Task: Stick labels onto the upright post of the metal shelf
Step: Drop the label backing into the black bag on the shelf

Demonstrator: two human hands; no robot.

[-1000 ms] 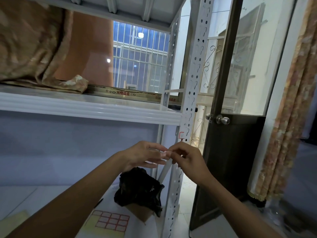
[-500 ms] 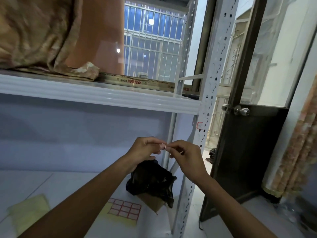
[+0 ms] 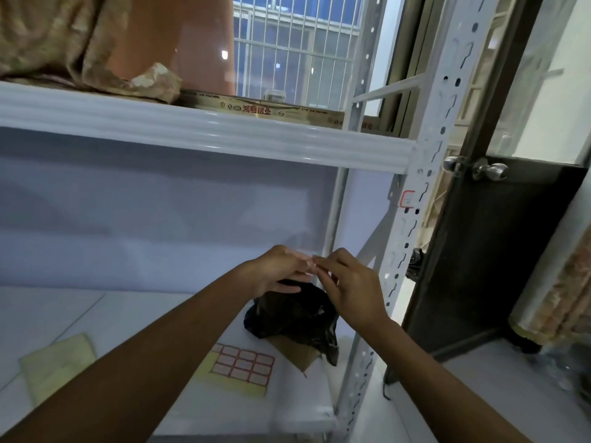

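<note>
The white perforated upright post [image 3: 412,231] of the metal shelf runs down the right of centre. One red-bordered label [image 3: 407,198] is stuck on it just under the upper shelf beam. My left hand [image 3: 281,271] and my right hand [image 3: 348,282] meet fingertip to fingertip left of the post, pinching a small pale label [image 3: 311,263] between them; the label is mostly hidden by the fingers. A yellow-backed sheet of red-bordered labels [image 3: 244,364] lies on the lower shelf below my arms.
A black plastic bag [image 3: 294,318] on a piece of cardboard sits on the lower shelf by the post. A yellow-green sheet [image 3: 59,362] lies at the left. Brown fabric [image 3: 73,43] rests on the upper shelf [image 3: 204,129]. A dark door with a knob [image 3: 489,171] stands right of the post.
The view has shifted, so the post and shelf now sit further right. My hands stay joined at the fingertips, now a little farther left of the post.
</note>
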